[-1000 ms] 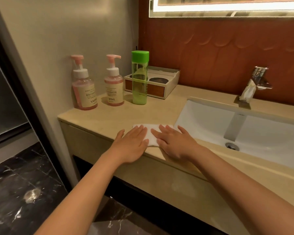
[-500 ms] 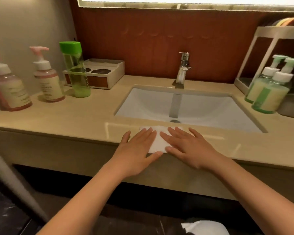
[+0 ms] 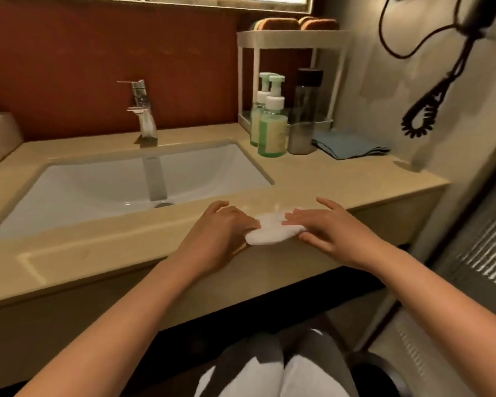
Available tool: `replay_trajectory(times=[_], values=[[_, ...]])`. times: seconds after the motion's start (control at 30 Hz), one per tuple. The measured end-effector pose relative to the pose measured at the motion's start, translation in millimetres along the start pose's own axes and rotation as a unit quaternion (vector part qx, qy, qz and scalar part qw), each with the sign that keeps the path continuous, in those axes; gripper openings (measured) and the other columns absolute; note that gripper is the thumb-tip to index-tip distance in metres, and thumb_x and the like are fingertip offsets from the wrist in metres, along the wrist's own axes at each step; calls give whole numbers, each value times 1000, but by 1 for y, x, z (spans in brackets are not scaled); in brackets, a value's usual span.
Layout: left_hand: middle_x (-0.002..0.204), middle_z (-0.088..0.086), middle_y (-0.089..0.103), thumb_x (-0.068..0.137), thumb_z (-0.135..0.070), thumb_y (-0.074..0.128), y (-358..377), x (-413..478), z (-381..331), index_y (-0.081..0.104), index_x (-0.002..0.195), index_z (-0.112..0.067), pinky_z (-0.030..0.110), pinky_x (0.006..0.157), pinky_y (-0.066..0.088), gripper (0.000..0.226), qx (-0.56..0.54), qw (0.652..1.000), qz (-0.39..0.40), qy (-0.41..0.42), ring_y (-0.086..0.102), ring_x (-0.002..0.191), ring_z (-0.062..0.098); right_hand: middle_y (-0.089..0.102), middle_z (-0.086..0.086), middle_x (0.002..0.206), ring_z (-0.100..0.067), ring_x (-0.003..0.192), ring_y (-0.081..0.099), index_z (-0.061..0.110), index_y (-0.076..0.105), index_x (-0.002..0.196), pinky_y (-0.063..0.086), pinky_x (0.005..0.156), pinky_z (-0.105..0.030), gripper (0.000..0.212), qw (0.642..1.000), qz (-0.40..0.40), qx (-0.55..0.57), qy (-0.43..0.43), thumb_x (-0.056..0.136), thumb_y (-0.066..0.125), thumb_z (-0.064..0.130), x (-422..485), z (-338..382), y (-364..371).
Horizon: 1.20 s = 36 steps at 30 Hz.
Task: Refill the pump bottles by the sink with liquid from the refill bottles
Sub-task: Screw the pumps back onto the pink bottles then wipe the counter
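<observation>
Two green pump bottles point(image 3: 272, 130) stand together at the back right of the counter, under a white rack. Beside them is a tall clear bottle with a dark cap point(image 3: 304, 110). Both hands are on a bunched white cloth point(image 3: 271, 232) at the counter's front edge, right of the sink. My left hand point(image 3: 221, 227) curls round the cloth's left end. My right hand point(image 3: 324, 227) presses on its right end with straight fingers. The pink pump bottles and the green-capped bottle are out of view.
The white sink basin point(image 3: 121, 184) with a chrome faucet point(image 3: 141, 107) fills the left middle. A folded blue towel point(image 3: 350, 144) lies by the right wall. The white rack point(image 3: 292, 38) carries sponges. A black coiled cord point(image 3: 424, 110) hangs on the right wall.
Both hands slid the white cloth rightward along the counter's front, from left of the sink to right of it. The view swung right. The cloth is now bunched and my left hand's fingers have curled.
</observation>
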<state>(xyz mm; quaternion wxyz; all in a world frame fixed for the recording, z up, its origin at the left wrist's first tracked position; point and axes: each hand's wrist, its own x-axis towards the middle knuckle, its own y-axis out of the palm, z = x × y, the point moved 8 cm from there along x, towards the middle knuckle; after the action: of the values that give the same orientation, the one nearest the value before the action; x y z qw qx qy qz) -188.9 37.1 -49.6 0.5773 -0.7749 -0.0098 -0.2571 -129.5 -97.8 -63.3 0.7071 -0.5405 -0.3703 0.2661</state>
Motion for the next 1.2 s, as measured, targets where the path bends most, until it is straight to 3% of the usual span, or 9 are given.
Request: replay_trajectory(times=[0.07,0.13,0.2,0.47,0.57,0.73,0.83,0.97,1.2], values=[[92,10,72,81,-3,64,12,21,-22,72,94,-8,28,84,35,16,-67,997,-11,28,63,86,29,59,10,122,-3,114,48,22,58,123,16,106,-19,31,998,-13,45,44,94,49,27,-25,-26,-14],[81,7,70,84,-2,61,28,39,-41,71,86,-6,33,72,43,10,-165,986,5,27,62,77,23,63,11,87,1,79,50,19,66,101,37,80,-27,17,991,-26,107,77,93,52,23,-51,-49,-23],[78,0,67,87,-8,59,52,55,-62,68,82,-9,32,69,44,10,-243,969,31,16,60,76,13,55,12,67,-1,62,45,20,65,86,33,60,-26,13,979,-40,164,117,93,54,21,-81,-72,-27],[79,14,66,91,-24,57,164,82,-126,65,82,-2,25,64,41,25,-425,892,150,-39,57,68,16,55,5,62,-3,56,48,14,64,71,34,52,-15,23,897,-76,314,301,91,56,21,-185,-146,16],[81,6,61,92,-29,56,230,74,-134,62,76,-12,24,67,47,23,-526,805,218,-170,58,76,13,51,11,57,-2,54,47,22,58,58,35,53,-14,32,839,-97,379,378,90,57,22,-223,-167,50],[100,6,66,92,-24,56,339,37,-156,61,100,-14,27,66,56,14,-662,581,262,-395,65,91,18,63,9,70,-5,65,57,22,67,77,41,57,-21,17,732,-132,425,516,91,57,18,-281,-201,122],[99,4,67,91,-18,56,388,15,-167,56,104,-14,26,61,54,13,-669,526,254,-460,66,90,16,62,-5,83,-14,71,57,10,65,90,42,56,-22,6,652,-153,445,594,89,59,11,-311,-212,168],[109,7,59,91,-18,56,443,-14,-178,42,117,-12,31,63,52,30,-619,513,278,-526,59,89,17,60,-13,88,-25,82,56,-1,62,101,44,63,-30,14,539,-189,463,678,87,59,2,-345,-220,224],[100,2,58,91,-13,50,505,-48,-191,41,127,-12,35,75,48,38,-553,494,366,-562,57,83,13,57,-19,93,-30,85,54,-3,59,101,44,63,-35,17,444,-190,450,751,86,51,-7,-378,-225,292]])
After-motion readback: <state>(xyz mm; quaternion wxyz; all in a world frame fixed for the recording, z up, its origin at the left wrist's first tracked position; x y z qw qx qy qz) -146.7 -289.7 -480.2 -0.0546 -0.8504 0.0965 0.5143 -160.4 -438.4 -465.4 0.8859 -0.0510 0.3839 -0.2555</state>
